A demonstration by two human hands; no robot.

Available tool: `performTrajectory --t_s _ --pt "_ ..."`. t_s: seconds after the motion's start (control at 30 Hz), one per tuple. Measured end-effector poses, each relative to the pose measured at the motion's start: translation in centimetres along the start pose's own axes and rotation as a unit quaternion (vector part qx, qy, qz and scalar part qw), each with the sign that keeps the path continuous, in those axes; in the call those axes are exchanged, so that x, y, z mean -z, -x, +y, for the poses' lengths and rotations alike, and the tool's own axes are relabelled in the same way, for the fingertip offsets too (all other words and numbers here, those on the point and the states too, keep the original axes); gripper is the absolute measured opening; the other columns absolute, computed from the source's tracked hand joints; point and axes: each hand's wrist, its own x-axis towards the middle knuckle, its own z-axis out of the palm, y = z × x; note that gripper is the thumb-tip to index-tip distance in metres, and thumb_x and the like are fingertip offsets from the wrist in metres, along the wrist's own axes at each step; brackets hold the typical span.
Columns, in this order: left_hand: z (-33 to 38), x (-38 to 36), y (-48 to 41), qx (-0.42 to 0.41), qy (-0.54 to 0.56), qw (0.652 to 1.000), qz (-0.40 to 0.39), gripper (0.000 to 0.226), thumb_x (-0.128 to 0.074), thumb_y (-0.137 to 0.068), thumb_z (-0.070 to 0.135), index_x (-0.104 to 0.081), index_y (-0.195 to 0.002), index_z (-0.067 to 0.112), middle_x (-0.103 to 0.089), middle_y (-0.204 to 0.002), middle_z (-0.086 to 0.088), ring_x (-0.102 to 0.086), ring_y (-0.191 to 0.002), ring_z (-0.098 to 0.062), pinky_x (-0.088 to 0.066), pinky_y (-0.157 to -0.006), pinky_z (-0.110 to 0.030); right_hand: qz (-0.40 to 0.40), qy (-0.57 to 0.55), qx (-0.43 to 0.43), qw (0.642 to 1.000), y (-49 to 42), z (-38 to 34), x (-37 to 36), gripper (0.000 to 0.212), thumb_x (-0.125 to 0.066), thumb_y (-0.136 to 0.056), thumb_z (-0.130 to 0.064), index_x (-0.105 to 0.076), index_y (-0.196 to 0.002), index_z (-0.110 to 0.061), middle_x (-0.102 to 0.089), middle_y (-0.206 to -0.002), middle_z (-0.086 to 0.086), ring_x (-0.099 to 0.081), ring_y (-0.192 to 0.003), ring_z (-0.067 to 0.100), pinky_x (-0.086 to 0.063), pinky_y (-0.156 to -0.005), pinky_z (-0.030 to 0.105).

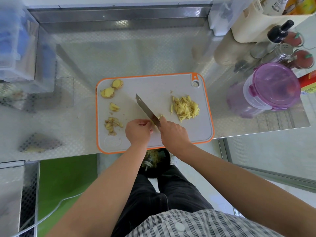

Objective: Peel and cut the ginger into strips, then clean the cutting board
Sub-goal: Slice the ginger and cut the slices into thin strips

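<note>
Right hand (172, 132) grips the steel cleaver (145, 106) near the front edge of the grey, orange-rimmed plastic cutting board (153, 86). Left hand (138, 130) is curled beside the blade, can't tell what it's pinning. Pale yellow ginger strips (185, 107) are piled on the board's right side, peeled ginger chunks (107, 92) on its left. Ginger's probably firm and slick, so pin it flat side down.

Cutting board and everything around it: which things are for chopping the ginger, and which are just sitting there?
For the job: grey plastic cutting board with orange rim, steel cleaver in the right hand, left hand beside the blade, pile of yellow ginger strips, uncut yellow ginger chunks, brownish peel scraps.
Just sitting there: purple-lidded clear plastic tub, metal shaker, black-capped bottle.
</note>
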Motion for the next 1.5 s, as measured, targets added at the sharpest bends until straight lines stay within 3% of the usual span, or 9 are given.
performTrajectory --t_s 0.13,0.27,0.57,0.8,1.0,1.17,1.33,1.5 --pt "0.0 0.0 -0.1 0.001 0.010 1.000 -0.003 0.019 -0.066 -0.080 0.004 -0.069 -0.068 0.019 -0.071 -0.068 -0.002 -0.070 -0.056 -0.017 -0.060 -0.068 -0.036 0.010 -0.014 0.008 1.000 -0.1 0.1 -0.4 0.019 -0.038 -0.100 -0.013 -0.037 -0.118 -0.012 -0.048 -0.081 0.001 -0.046 -0.064 0.025 -0.034 -0.057 0.035" --pt "0.1 0.0 0.0 0.003 -0.003 1.000 0.000 0.010 -0.066 -0.080 0.006 -0.073 -0.077 0.011 -0.071 -0.067 -0.003 -0.069 -0.054 -0.013 -0.060 -0.067 -0.031 0.028 -0.044 0.019 0.998 0.3 0.6 0.0 0.025 -0.032 -0.103 -0.022 -0.036 -0.125 -0.011 -0.058 -0.091 0.006 -0.050 -0.069 0.027 -0.039 -0.060 0.036" --pt "0.1 -0.1 -0.2 -0.001 -0.015 1.000 -0.002 0.009 -0.067 -0.079 0.008 -0.074 -0.078 0.012 -0.071 -0.067 -0.001 -0.067 -0.051 -0.006 -0.060 -0.070 -0.034 0.016 -0.017 0.018 1.000 0.7 0.5 0.3 0.027 -0.034 -0.101 -0.015 -0.034 -0.128 -0.011 -0.052 -0.085 0.003 -0.047 -0.067 0.026 -0.037 -0.060 0.035" --pt "0.3 0.0 -0.1 0.004 -0.006 1.000 0.001 0.018 -0.069 -0.080 0.008 -0.068 -0.067 0.020 -0.071 -0.066 -0.002 -0.069 -0.054 -0.015 -0.060 -0.070 -0.038 0.003 -0.024 0.002 1.000 0.1 0.3 -0.3 0.019 -0.037 -0.099 -0.011 -0.038 -0.118 -0.011 -0.049 -0.080 0.001 -0.047 -0.065 0.026 -0.036 -0.059 0.035" --pt "0.3 0.0 0.1 0.004 -0.008 1.000 0.005 0.011 -0.068 -0.080 0.008 -0.071 -0.072 0.015 -0.072 -0.069 -0.006 -0.069 -0.055 -0.015 -0.060 -0.067 -0.032 0.027 -0.049 0.020 0.998 0.6 0.9 -0.2 0.024 -0.032 -0.103 -0.024 -0.037 -0.122 -0.011 -0.058 -0.091 0.005 -0.051 -0.069 0.028 -0.038 -0.061 0.036" --pt "0.4 0.1 0.1 0.002 -0.009 1.000 0.002 0.009 -0.069 -0.080 0.009 -0.072 -0.073 0.013 -0.071 -0.066 -0.003 -0.068 -0.051 -0.011 -0.060 -0.066 -0.033 0.012 -0.031 0.026 0.999 1.3 0.8 0.3 0.013 -0.033 -0.101 -0.016 -0.037 -0.114 -0.012 -0.054 -0.086 0.003 -0.047 -0.066 0.026 -0.035 -0.059 0.034" --pt "0.5 0.1 0.1 0.004 -0.005 1.000 -0.003 0.009 -0.069 -0.079 0.008 -0.073 -0.073 0.014 -0.071 -0.066 -0.003 -0.069 -0.053 -0.014 -0.060 -0.069 -0.037 0.004 -0.010 0.012 1.000 1.2 0.5 0.2 0.021 -0.037 -0.099 -0.010 -0.036 -0.120 -0.013 -0.054 -0.087 0.002 -0.047 -0.066 0.024 -0.034 -0.058 0.034" --pt "0.6 0.2 0.2 0.002 -0.003 1.000 -0.009 0.017 -0.070 -0.078 0.008 -0.069 -0.066 0.020 -0.070 -0.065 -0.003 -0.069 -0.056 -0.016 -0.060 -0.071 -0.039 0.007 -0.012 0.000 1.000 0.4 -0.3 -0.4 0.017 -0.040 -0.097 -0.008 -0.037 -0.114 -0.012 -0.052 -0.085 0.003 -0.048 -0.066 0.026 -0.034 -0.057 0.035"
